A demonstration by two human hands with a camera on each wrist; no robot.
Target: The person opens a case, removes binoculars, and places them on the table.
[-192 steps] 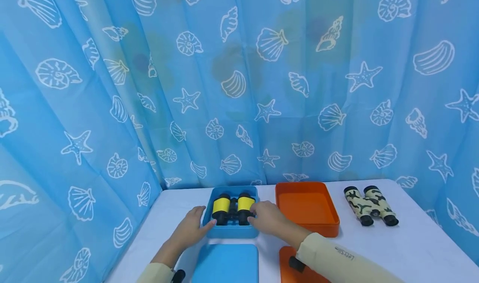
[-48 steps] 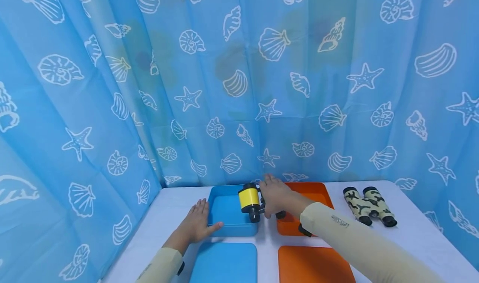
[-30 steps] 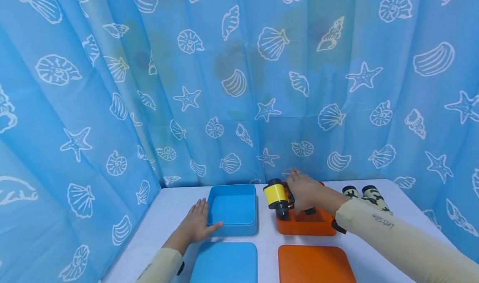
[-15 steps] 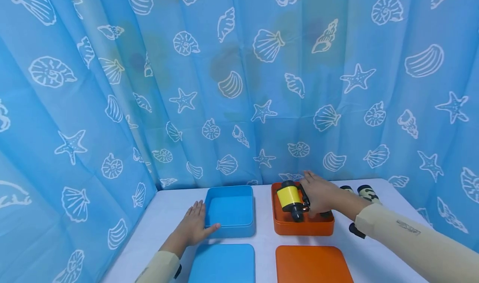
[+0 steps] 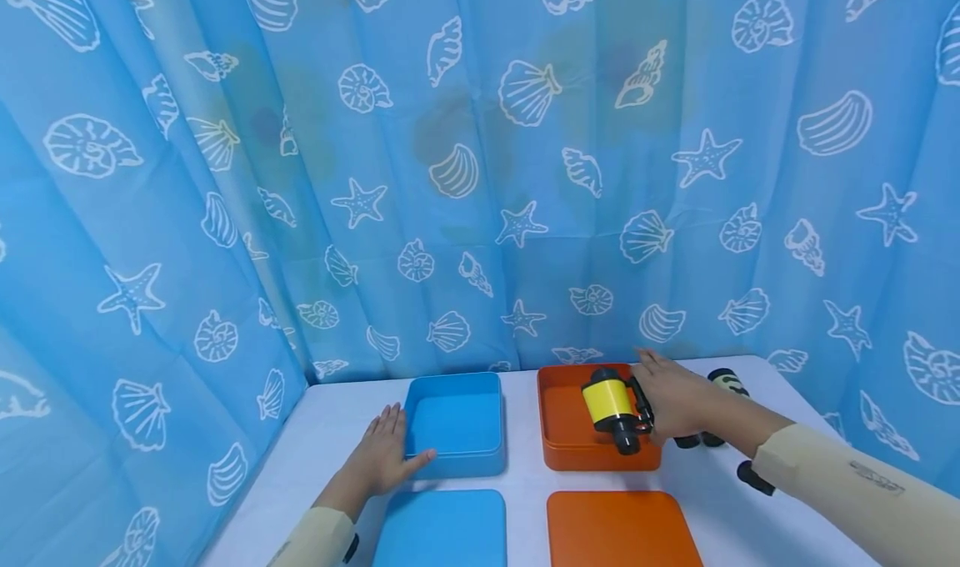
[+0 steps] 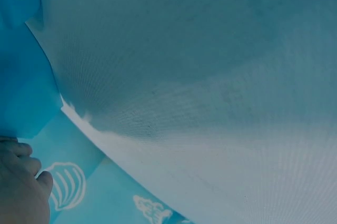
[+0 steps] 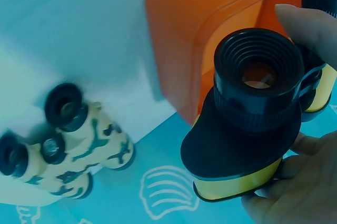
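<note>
Yellow binoculars [image 5: 617, 406] are out of the blue box [image 5: 454, 423] and hang over the right side of the orange box [image 5: 570, 446], not yet set down, I judge. Left of the orange box, my left hand [image 5: 384, 460] lies flat against the blue box. My right hand [image 5: 675, 402] grasps the yellow binoculars. Only the right wrist view shows the camo binoculars [image 7: 63, 148] whole.

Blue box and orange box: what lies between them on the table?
Nothing: in the head view only a bare strip of white table separates the blue box from the orange box.
</note>
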